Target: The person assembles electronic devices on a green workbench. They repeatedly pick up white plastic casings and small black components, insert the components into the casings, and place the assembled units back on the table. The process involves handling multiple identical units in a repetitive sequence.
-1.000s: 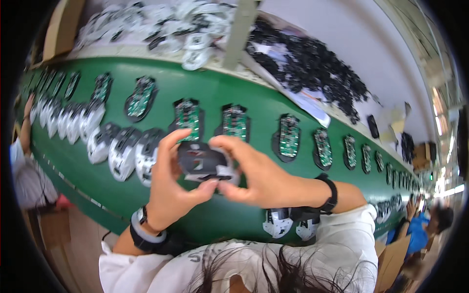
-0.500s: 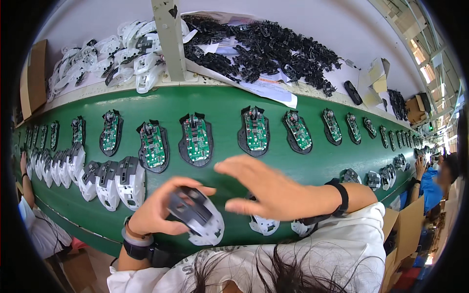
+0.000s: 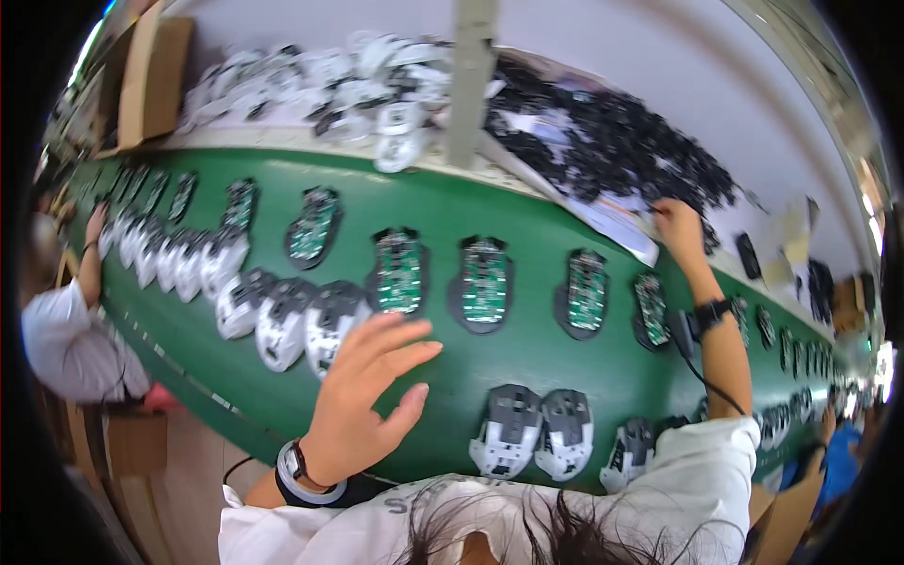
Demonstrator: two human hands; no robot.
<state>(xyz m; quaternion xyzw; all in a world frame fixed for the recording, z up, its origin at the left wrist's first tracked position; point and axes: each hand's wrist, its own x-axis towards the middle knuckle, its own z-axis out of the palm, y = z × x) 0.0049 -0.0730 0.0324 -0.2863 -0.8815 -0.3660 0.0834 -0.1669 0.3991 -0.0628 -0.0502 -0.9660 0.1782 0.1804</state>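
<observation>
My left hand (image 3: 363,400) hovers open, fingers spread, just above the green conveyor belt (image 3: 527,372). Its fingertips are next to the last white-and-black mouse shell (image 3: 331,322) in a row of several. My right hand (image 3: 678,231) is stretched far out to the edge of a pile of black parts (image 3: 612,141) on the shelf. Its fingers curl at the pile, and I cannot see whether they hold anything. Mouse bases with green circuit boards (image 3: 485,281) lie in a line across the belt between my two hands.
Several assembled mice (image 3: 541,431) lie on the belt's near edge. A pile of white shells (image 3: 330,75), an upright post (image 3: 471,80) and a cardboard box (image 3: 155,75) are on the shelf. A co-worker in white (image 3: 66,334) is at the left, and another person (image 3: 833,461) at the right.
A second ago both hands held a mouse. My left hand lowered it to the belt and let go; my right hand reached out to the black parts pile.
</observation>
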